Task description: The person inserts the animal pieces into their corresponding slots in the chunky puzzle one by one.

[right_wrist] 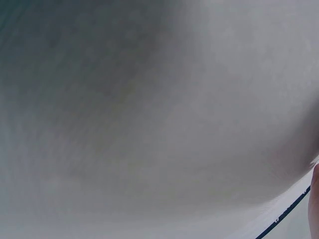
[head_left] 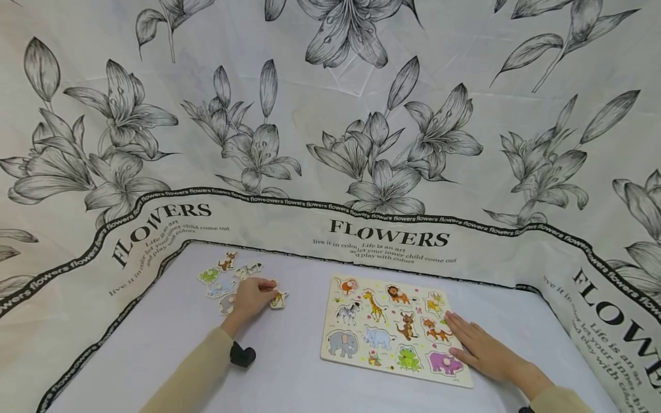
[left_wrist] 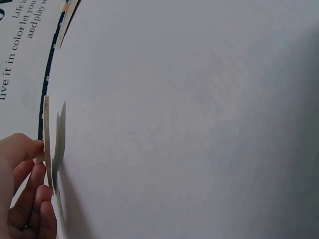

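Note:
My left hand (head_left: 254,298) pinches a wooden puzzle piece (head_left: 279,300) with a yellow-brown animal printed on it. In the left wrist view the same piece (left_wrist: 48,144) appears edge-on between thumb and fingers, just off the white surface. Behind and beside this hand lie loose animal pieces: a kangaroo (head_left: 227,261), a frog (head_left: 209,276), a zebra (head_left: 249,270) and an elephant (head_left: 226,304). With fingers straight, my right hand (head_left: 485,350) rests on the right edge of the wooden animal puzzle board (head_left: 356,361).
A white cloth covers the table (head_left: 279,367). Behind and at both sides rises a fabric wall (head_left: 289,229) printed with lilies and lettering, with a black band (head_left: 289,202) along it. A black wrist strap (head_left: 241,355) sits on the left sleeve.

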Demonstrator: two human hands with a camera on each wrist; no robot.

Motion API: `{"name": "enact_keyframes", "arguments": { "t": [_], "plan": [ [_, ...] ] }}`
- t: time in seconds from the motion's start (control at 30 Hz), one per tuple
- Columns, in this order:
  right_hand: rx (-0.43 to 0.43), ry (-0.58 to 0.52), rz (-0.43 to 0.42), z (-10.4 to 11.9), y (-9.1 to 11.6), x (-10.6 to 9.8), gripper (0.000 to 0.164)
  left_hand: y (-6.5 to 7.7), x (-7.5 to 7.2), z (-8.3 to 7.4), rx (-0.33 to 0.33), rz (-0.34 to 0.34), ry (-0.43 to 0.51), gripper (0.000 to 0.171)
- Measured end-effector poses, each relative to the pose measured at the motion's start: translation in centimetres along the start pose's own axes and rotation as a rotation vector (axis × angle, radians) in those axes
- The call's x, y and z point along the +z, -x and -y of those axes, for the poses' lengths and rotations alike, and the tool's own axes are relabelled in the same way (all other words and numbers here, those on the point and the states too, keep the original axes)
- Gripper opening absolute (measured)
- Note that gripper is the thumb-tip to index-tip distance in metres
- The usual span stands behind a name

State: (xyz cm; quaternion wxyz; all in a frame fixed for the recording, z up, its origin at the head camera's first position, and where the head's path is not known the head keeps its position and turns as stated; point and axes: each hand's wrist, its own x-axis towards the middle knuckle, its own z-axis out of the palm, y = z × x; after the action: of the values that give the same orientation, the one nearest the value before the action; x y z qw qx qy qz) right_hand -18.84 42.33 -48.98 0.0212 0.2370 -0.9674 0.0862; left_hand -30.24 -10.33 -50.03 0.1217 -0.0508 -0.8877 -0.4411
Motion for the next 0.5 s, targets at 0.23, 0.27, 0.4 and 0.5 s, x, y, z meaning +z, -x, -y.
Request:
{"name": "enact_keyframes", "arguments": {
  "t": [0.23,0.27,0.4,0.5],
  "plan": [
    [-0.009,-0.007,-0.002,0.0,0.0,0.0,0.067,0.4,0.9,-0.6,0.024,-0.015,0.033,0.009],
    [-0.007,-0.005,-0.001,0.0,-0.1,0.0,0.067,0.5,1.0,-0.7,0.028,-0.016,0.042,0.009],
    [-0.002,-0.001,0.004,0.0,0.0,0.0,0.067,0.7,1.3,-1.5,0.037,-0.018,0.068,0.009],
    [0.007,-0.007,0.011,0.1,0.0,0.0,0.068,0.8,1.7,-1.9,0.039,-0.017,0.081,0.010]
  ]
}}
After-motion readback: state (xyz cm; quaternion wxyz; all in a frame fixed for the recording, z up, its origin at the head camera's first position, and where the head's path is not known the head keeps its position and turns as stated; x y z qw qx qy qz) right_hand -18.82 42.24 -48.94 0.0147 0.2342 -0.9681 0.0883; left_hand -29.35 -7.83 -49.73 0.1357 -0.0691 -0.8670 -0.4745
